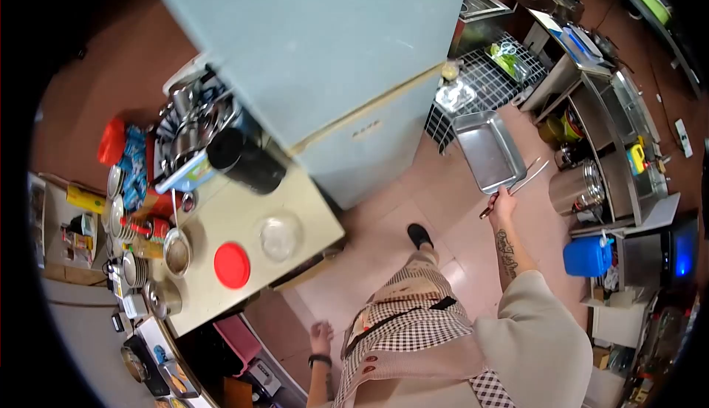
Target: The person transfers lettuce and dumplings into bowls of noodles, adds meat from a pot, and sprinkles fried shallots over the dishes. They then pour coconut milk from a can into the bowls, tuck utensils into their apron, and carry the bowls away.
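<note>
My right hand [504, 205] is closed on the near edge of a rectangular metal tray [489, 149]. The tray is held out ahead of me, above the tiled floor. In the same hand is a pair of slim metal tongs [533, 177]; their two arms spread past the tray's right side and a dark end sticks out to the left. My left hand [321, 336] hangs low by my side, near the counter's front. Its fingers are loosely bent and a little apart, holding nothing that I can see. A dark band circles that wrist.
A pale counter [221, 220] on the left carries a red lid [232, 265], a clear bowl [281, 237] and a black canister [244, 160]. A large fridge [354, 53] stands ahead. Shelving with a steel pot [576, 186] and a blue jug [588, 256] lines the right side.
</note>
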The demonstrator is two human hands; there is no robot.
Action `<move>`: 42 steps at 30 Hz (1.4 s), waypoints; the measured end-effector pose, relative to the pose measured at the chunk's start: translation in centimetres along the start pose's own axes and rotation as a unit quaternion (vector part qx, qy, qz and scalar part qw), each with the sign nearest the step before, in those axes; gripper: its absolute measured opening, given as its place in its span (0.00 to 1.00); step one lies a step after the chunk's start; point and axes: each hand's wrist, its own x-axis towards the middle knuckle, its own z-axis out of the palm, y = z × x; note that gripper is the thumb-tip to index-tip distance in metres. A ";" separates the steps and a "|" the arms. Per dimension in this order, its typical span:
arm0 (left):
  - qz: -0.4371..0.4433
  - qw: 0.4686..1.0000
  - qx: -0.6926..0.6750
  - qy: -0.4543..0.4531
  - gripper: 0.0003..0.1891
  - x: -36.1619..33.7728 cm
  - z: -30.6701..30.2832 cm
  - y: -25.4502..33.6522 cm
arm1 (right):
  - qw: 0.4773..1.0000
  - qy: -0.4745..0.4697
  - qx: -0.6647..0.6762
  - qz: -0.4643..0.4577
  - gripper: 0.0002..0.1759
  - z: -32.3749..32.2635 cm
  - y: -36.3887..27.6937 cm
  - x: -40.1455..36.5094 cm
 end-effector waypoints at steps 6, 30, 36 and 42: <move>-0.188 0.964 -0.180 -0.057 0.12 -3.6 1.8 -4.5 | 0.995 0.084 -0.045 0.029 0.13 7.1 -1.8 20.4; -0.232 0.969 0.005 0.088 0.46 -33.4 33.8 -23.7 | 0.598 -0.690 -0.405 0.045 0.08 -6.9 -2.5 -4.9; -0.318 0.910 -0.257 0.063 0.51 -38.0 33.7 -21.2 | 0.414 -0.802 -0.407 0.140 0.10 1.9 -2.3 -15.3; -0.331 0.927 -0.158 0.081 0.43 -38.9 30.8 -33.7 | 0.263 -0.833 -0.467 0.137 0.14 5.5 5.5 -35.9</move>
